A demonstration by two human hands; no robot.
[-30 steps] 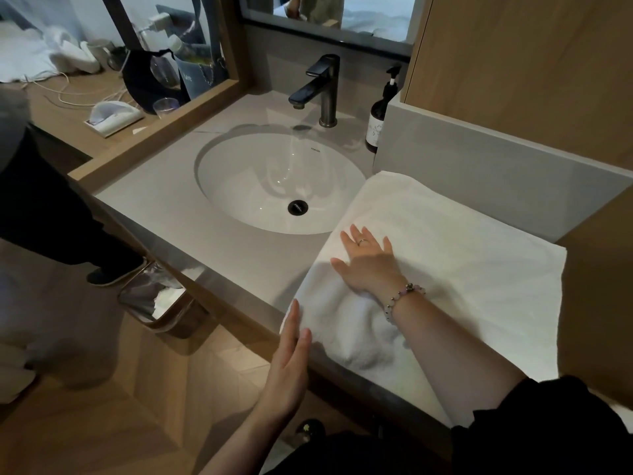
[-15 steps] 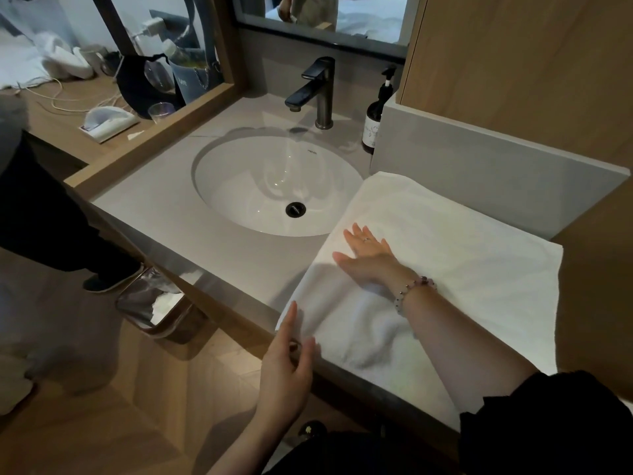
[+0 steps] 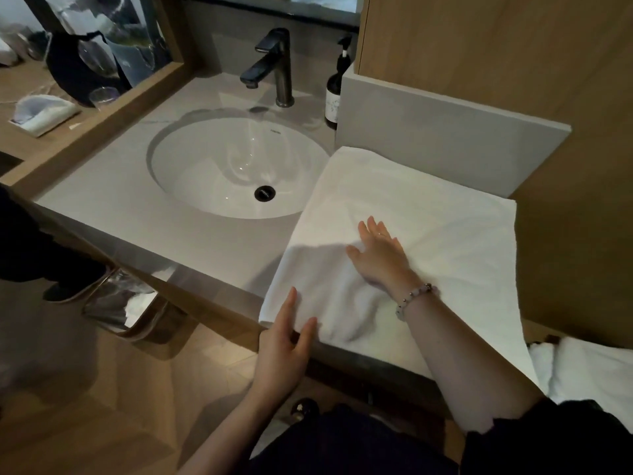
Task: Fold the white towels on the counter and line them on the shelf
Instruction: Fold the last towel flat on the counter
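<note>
White towel (image 3: 428, 214) lay spread on surface (image 3: 154, 214), just right of sink (image 3: 219, 166), its near edge at the surface's front lip. R hand (image 3: 380, 255) sat flat mid-towel, fingers spread and released, prob. pinning and smoothing the cloth so it wouldn't slide. L hand (image 3: 281, 347) was at the near-left corner, fingers straight and not clenched, likely readying to lift it for the 1st fold.

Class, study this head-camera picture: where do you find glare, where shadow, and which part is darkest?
Head view: glare streaks shine inside the sink basin; a soft shadow lies on the white towel beside the right hand, toward the sink; the floor is dimmest.
</note>
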